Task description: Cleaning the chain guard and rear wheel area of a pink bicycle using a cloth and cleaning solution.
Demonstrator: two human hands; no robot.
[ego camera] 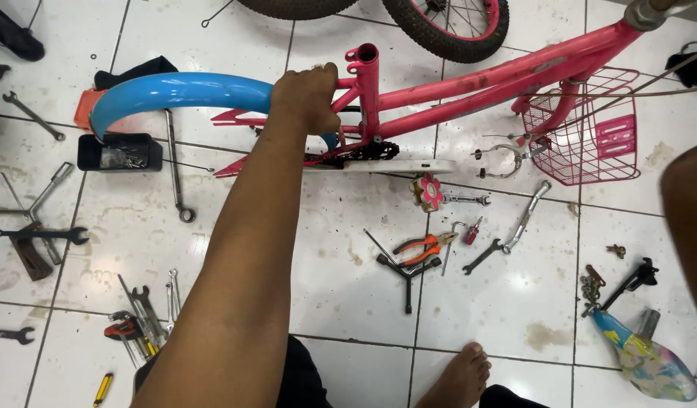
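My left hand point(307, 94) reaches forward from the bottom of the view and is closed around the right end of a blue fender point(175, 91), where it meets the pink bicycle frame point(477, 83) beside the upright seat tube point(366, 72). The frame lies on its side across the white tiled floor, with a pink wire basket point(590, 140) at its right end. The chainring point(367, 151) sits just below my hand. My right hand is out of sight; only a blurred brown limb point(689, 227) shows at the right edge.
A loose wheel point(447, 26) lies behind the frame. Orange pliers point(420, 248), a black Y-wrench point(405, 276) and spanners lie in front. A black tray point(119, 151) and several wrenches point(148, 313) are at left. A colourful saddle point(647, 359) and my bare foot point(458, 374) are near.
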